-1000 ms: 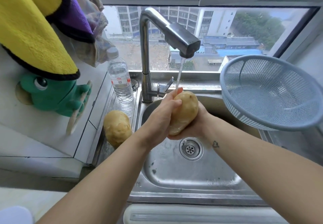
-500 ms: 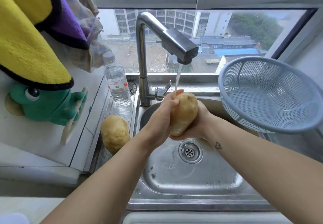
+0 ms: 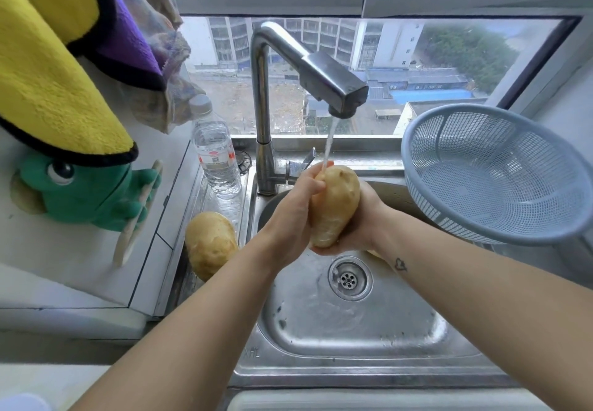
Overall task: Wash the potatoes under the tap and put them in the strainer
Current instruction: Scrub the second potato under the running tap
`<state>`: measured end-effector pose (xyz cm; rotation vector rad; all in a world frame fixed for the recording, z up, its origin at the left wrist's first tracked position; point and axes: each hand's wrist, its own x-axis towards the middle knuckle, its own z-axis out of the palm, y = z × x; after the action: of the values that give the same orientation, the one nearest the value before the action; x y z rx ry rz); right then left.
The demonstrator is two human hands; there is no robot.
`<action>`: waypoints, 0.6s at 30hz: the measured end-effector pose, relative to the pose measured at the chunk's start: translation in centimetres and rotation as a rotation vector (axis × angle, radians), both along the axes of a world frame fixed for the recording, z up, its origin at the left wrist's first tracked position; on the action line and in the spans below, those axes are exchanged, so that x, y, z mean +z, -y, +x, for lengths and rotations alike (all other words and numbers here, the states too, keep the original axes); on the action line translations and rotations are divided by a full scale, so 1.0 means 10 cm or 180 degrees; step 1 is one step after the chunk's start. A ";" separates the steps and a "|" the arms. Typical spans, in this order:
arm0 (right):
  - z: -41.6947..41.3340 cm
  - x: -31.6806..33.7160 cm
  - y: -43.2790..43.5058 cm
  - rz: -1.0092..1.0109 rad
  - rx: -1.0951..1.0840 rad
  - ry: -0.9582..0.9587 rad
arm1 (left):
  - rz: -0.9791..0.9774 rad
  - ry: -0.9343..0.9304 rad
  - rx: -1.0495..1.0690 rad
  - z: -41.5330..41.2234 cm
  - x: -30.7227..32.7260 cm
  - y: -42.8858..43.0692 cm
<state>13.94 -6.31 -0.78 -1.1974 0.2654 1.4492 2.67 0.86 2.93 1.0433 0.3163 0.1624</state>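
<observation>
Left hand [image 3: 288,218] and right hand [image 3: 364,218] both wrapped round one potato [image 3: 335,205]; the left curls over its side, the right cups it from beneath; it's held up over the sink [image 3: 353,333] so its top end meets the thin stream [image 3: 329,144] from the tap [image 3: 321,80]; a two-handed grip, I'd say, to rub and turn a slippery skin; a second potato [image 3: 210,243] lies on the steel ledge left of the sink, unwashed by the look of it; the strainer [image 3: 494,182] sits tilted at the right, open side toward the hands, nothing in it yet; handy for a short drop.
</observation>
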 end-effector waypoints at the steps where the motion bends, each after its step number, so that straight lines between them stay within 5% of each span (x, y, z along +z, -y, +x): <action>1: 0.00 0.00 0.00 -0.0007 0.0001 0.0013 | 0.0001 -0.0007 -0.0008 0.00 0.00 0.00; 18: -0.13 0.08 0.03 -0.0418 -0.0134 0.0605 | -0.0101 -0.0245 0.0285 0.01 -0.11 -0.02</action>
<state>12.68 -6.66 0.02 -1.4183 0.2563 1.2870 2.78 1.02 1.82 1.0060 0.4343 0.1972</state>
